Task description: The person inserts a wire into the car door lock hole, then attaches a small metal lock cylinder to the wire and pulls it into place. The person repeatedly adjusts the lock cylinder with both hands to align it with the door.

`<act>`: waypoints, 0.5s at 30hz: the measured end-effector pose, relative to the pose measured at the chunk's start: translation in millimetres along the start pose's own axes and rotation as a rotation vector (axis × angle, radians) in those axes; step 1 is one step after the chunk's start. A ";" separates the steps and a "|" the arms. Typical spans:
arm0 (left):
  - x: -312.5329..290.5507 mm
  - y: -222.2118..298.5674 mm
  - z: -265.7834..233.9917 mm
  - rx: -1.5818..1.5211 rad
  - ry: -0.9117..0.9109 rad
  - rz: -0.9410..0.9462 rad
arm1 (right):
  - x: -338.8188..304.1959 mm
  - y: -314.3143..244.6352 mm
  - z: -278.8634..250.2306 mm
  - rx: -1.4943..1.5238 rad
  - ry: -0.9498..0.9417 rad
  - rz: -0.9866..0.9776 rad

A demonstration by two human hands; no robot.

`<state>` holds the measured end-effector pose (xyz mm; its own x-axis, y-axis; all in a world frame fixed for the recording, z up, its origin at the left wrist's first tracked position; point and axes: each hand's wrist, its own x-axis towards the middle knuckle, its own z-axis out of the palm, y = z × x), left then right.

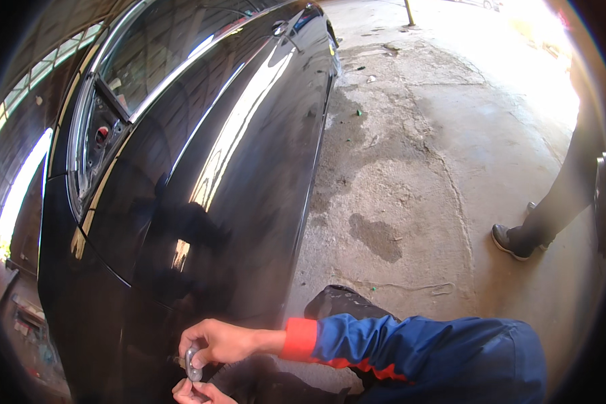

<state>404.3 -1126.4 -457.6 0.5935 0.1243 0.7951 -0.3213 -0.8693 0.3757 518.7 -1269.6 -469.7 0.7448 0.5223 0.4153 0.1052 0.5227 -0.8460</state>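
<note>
A black car (202,168) is filling the left half of the view, its glossy door reflecting light and the person's shadow. A stained concrete floor (417,175) is stretching away to the right. At the right edge another person's dark leg and shoe (518,241) are standing on that floor, well apart from the car. A blue sleeve with a red cuff (411,347) is reaching in from the lower right toward the car's lower edge. The right hand (219,341) is curling its fingers and pinching the top of a small grey metal tool (193,363), held upright against the car's bottom edge. The left hand (198,392) is showing only partly at the bottom edge, just under the tool and touching it; I cannot tell its grip.
</note>
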 end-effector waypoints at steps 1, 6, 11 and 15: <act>-0.7 -0.8 0.9 0.004 0.009 0.025 | -1.9 -1.0 -0.5 0.032 0.000 0.012; -9.5 -15.1 6.4 -0.077 -0.008 -0.042 | -4.5 -5.8 -2.6 0.000 -0.036 -0.063; -16.3 -30.4 12.5 -0.317 -0.024 -0.107 | -3.2 -3.4 -3.6 0.036 -0.015 -0.045; -15.3 -28.3 5.4 -0.353 -0.066 -0.088 | -0.2 2.4 -6.2 0.057 -0.046 -0.076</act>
<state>408.3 -1106.3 -483.0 0.6730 0.1505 0.7242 -0.4943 -0.6368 0.5917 522.9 -1272.6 -473.9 0.7051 0.5090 0.4937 0.1216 0.5991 -0.7914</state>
